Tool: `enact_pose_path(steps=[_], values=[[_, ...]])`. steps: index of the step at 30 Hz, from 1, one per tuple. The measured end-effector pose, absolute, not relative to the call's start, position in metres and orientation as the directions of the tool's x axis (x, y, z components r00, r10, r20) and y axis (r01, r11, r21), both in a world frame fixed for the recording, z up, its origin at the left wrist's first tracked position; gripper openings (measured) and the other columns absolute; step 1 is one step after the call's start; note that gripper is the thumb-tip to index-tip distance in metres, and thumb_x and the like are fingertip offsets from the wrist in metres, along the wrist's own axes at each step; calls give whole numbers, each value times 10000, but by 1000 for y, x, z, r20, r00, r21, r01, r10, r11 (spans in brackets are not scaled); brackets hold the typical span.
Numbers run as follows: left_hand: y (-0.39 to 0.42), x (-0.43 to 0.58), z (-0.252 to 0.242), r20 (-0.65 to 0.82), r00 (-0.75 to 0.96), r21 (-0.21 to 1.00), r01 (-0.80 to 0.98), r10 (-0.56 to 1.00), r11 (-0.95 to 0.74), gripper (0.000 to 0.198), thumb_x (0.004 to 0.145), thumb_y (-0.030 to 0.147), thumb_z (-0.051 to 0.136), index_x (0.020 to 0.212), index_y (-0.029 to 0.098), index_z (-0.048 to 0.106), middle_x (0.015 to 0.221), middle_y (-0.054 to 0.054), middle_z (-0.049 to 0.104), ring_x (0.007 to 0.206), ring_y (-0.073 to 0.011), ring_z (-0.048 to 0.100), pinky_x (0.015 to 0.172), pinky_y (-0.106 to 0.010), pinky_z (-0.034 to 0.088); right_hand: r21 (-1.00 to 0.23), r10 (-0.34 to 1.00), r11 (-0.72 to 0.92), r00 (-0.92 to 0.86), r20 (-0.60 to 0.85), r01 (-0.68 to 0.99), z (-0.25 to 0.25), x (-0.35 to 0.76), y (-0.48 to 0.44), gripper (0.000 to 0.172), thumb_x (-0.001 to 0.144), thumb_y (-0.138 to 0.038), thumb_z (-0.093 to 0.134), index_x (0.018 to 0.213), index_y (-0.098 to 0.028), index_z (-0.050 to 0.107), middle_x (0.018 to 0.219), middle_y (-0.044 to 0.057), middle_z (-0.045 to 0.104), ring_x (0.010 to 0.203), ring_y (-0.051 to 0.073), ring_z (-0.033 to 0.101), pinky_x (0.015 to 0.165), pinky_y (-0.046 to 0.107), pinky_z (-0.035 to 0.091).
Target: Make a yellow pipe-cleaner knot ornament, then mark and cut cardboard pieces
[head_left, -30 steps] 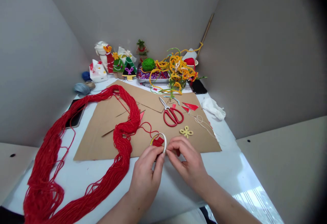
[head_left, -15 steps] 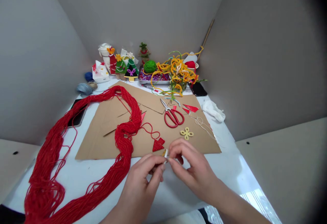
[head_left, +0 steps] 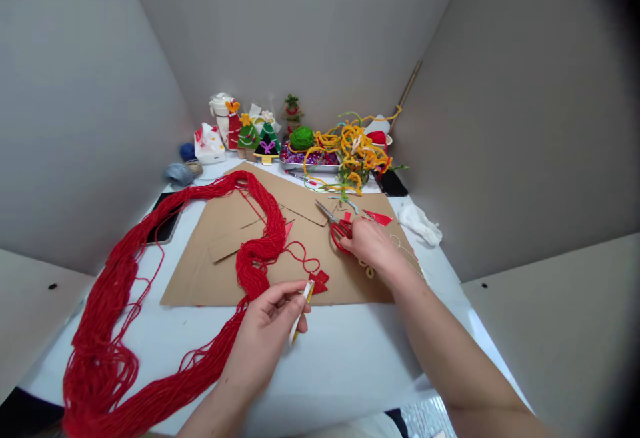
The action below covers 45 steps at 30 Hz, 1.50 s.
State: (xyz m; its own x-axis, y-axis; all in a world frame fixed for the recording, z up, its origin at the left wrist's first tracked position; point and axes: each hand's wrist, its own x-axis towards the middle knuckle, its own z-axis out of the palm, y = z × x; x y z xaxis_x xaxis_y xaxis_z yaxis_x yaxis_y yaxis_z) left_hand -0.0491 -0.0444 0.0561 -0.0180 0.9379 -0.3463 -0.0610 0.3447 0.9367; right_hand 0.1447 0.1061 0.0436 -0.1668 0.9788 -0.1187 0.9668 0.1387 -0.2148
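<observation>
My left hand point(head_left: 265, 331) is closed, pinching a thin white and yellow strip point(head_left: 301, 310) near the front edge of the brown cardboard sheet point(head_left: 210, 271). My right hand point(head_left: 373, 248) has reached forward onto the red-handled scissors point(head_left: 336, 225), fingers curled over the handles. A small red felt piece point(head_left: 319, 281) lies on the cardboard between my hands, tied to a red thread. A thick skein of red yarn point(head_left: 165, 291) runs across the cardboard and down the left of the white table point(head_left: 350, 351).
At the back stand small felt Christmas trees point(head_left: 253, 137), a white box point(head_left: 209, 146), a tray of beads with a green yarn ball point(head_left: 302, 138) and a tangle of orange pipe cleaners point(head_left: 355, 148). A phone point(head_left: 165, 221) lies left, a white cloth point(head_left: 421, 223) right.
My right hand left the strip and moved forward to the scissors. My left hand kept the strip, now seen edge-on. The camera tilted up a little.
</observation>
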Motion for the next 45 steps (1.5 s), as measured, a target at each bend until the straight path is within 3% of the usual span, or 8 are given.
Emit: enact_pose_path(steps=[3,7,9,15,26,30,37,45], values=[[-45,-52,56,-358,-34,925,-153,933,349,307,797,368,612,1014,152,638,756,-29,632,604,-99,535,564,-217,391,-298,987,121,-147,-67,947,48,153,85,217,820,-369,518,806,-161,579,693,79,631,609,205,592,520,276,362],[-43,-53,58,-411,-19,877,-283,912,389,306,784,354,625,1017,155,630,770,-30,615,577,-87,514,523,-205,360,-767,942,145,-324,-86,625,48,164,44,227,813,-258,512,1026,-182,519,866,41,655,679,149,613,588,242,467],[-42,-55,58,-405,4,871,-302,914,387,304,777,336,639,1025,162,627,740,-18,603,581,-88,515,526,-204,368,-858,915,162,-399,-54,487,47,170,23,269,818,-242,517,1081,-187,513,892,43,650,729,154,621,627,255,503],[-41,-61,58,-341,9,893,-308,940,327,278,752,295,672,998,171,629,749,3,596,620,-94,566,579,-216,430,-703,871,342,-492,-12,623,53,191,-19,529,649,-259,726,1147,-262,545,885,24,665,734,187,618,599,262,510],[-43,-68,59,-256,22,964,-62,966,257,283,782,260,622,1051,173,653,723,-7,640,644,-124,604,626,-248,472,-623,822,437,-569,-17,649,68,185,-20,205,725,-267,683,928,-288,665,655,-30,657,561,145,537,520,236,411],[-42,-66,59,-260,57,965,-23,964,262,300,782,251,615,1068,169,656,704,-4,632,643,-124,599,638,-248,470,-641,827,423,-563,-17,641,73,184,-20,168,724,-298,669,892,-284,682,635,-26,650,566,141,529,517,229,391],[-41,-66,57,-272,115,962,8,955,273,272,784,233,608,1045,185,668,714,-2,632,647,-114,589,649,-238,465,-534,828,335,-513,-227,776,80,182,-21,171,749,-330,636,889,-247,690,621,-6,630,654,156,539,553,226,357],[-41,-69,52,-312,173,949,23,934,313,244,808,257,595,1033,180,651,647,7,618,640,-117,570,640,-243,447,-492,817,405,-547,-184,771,77,186,-23,136,769,-340,627,848,-247,689,581,-14,604,624,148,532,525,234,324]])
